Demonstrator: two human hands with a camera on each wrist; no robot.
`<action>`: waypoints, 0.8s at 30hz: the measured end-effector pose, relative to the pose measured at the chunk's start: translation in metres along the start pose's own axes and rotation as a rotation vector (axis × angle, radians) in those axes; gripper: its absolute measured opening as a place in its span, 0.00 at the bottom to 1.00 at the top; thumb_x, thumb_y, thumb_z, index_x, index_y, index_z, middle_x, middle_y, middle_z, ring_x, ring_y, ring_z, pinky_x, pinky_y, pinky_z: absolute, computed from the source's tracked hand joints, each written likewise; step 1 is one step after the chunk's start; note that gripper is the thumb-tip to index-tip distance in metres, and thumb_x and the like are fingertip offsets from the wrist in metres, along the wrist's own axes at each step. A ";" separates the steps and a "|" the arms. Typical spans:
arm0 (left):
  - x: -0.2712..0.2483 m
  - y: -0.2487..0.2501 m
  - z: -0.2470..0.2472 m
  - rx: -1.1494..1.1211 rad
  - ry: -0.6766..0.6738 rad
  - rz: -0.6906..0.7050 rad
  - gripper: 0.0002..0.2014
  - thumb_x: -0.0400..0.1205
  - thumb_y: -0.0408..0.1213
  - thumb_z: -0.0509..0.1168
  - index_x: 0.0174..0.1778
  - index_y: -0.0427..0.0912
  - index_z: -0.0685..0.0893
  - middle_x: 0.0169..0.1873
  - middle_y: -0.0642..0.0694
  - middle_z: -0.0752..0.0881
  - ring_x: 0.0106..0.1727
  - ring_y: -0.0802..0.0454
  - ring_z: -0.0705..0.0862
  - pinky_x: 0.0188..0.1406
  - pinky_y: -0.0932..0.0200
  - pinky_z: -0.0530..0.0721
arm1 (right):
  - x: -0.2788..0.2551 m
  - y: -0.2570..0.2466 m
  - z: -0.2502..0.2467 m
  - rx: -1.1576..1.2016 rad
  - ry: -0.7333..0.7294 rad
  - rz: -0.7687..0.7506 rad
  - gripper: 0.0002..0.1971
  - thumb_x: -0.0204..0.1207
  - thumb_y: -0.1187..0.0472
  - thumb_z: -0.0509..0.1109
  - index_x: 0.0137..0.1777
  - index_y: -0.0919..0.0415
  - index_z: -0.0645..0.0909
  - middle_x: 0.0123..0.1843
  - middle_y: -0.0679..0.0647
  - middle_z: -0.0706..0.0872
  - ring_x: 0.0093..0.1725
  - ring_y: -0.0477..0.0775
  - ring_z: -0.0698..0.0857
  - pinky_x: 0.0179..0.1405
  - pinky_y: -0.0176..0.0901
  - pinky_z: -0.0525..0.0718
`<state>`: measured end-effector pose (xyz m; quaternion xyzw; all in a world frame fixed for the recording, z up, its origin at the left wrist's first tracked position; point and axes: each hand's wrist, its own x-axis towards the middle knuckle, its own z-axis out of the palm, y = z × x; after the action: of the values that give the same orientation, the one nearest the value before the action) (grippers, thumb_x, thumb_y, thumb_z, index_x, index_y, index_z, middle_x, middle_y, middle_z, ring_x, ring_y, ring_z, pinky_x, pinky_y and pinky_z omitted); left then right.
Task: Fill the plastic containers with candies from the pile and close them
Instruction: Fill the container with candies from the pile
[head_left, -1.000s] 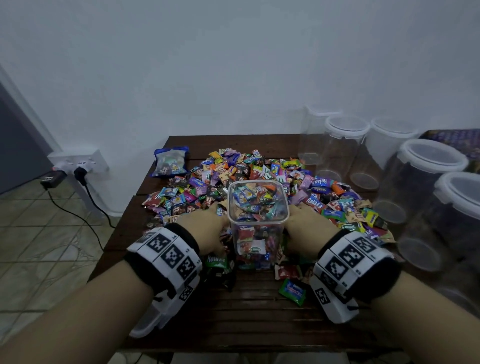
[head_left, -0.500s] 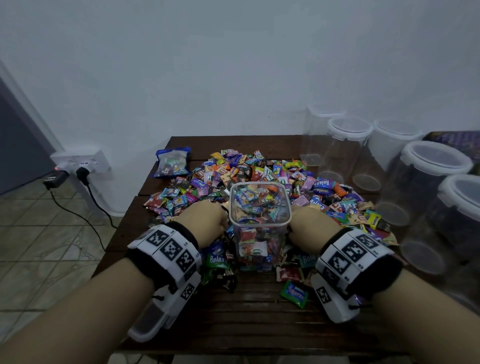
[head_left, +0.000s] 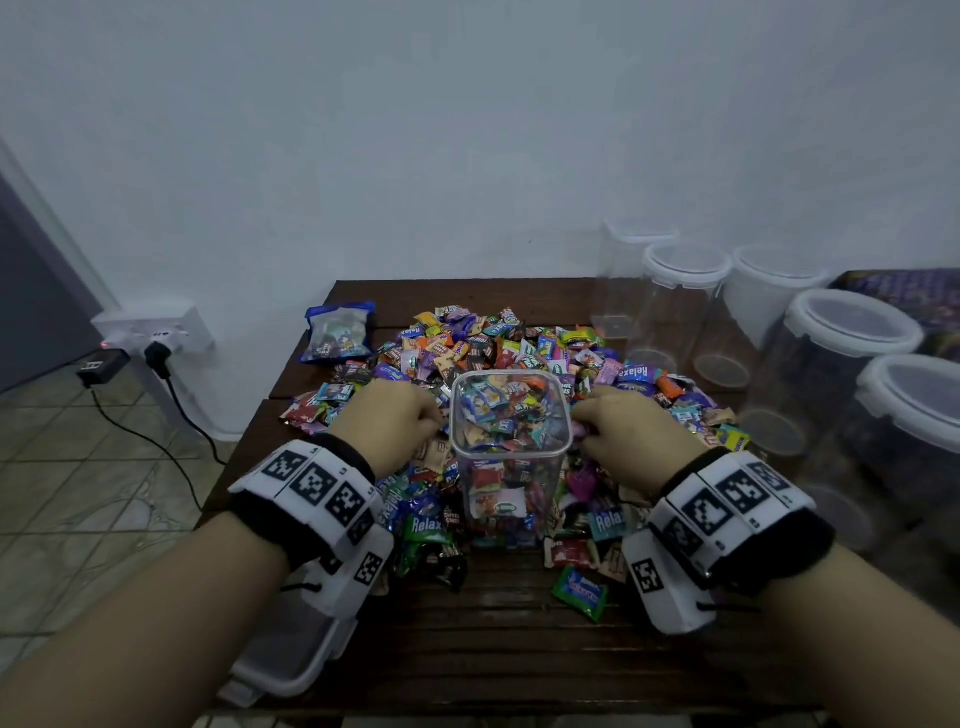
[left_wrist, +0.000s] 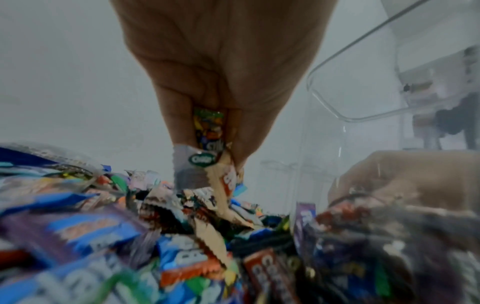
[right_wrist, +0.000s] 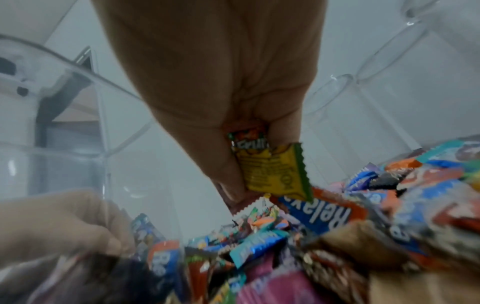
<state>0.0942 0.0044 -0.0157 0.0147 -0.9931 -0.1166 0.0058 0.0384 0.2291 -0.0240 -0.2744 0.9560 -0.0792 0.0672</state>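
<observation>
Both hands lifted, clutching candies.

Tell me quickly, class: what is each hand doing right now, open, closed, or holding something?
Left hand: closed, pinching candies just above the candy pile.
Right hand: closed, pinching wrapped candies, one a yellow candy.

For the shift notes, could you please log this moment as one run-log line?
phase: filling | left hand: grips candies | right hand: grips candies | square container: open, nearly full | lid: off, near table edge
</observation>
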 end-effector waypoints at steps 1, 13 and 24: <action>0.000 0.000 -0.003 -0.005 0.021 -0.004 0.10 0.85 0.36 0.61 0.43 0.42 0.87 0.26 0.56 0.72 0.25 0.65 0.67 0.28 0.67 0.65 | 0.000 0.001 -0.003 0.011 0.024 -0.002 0.07 0.80 0.65 0.59 0.41 0.58 0.74 0.47 0.54 0.74 0.52 0.59 0.78 0.45 0.44 0.69; -0.005 0.000 -0.037 -0.265 0.276 -0.020 0.06 0.82 0.36 0.65 0.46 0.46 0.88 0.39 0.51 0.86 0.34 0.59 0.81 0.32 0.71 0.75 | -0.016 -0.014 -0.057 0.228 0.433 -0.138 0.10 0.78 0.64 0.66 0.54 0.60 0.87 0.54 0.54 0.83 0.54 0.54 0.81 0.55 0.45 0.75; -0.021 0.020 -0.058 -0.510 0.433 0.080 0.06 0.80 0.35 0.68 0.39 0.49 0.87 0.35 0.48 0.88 0.34 0.55 0.85 0.35 0.72 0.80 | -0.028 -0.063 -0.047 0.281 0.401 -0.391 0.09 0.78 0.66 0.65 0.52 0.62 0.86 0.53 0.55 0.83 0.52 0.55 0.81 0.52 0.49 0.77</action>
<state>0.1158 0.0116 0.0448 -0.0019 -0.9074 -0.3552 0.2245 0.0864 0.1969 0.0367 -0.4199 0.8591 -0.2742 -0.1019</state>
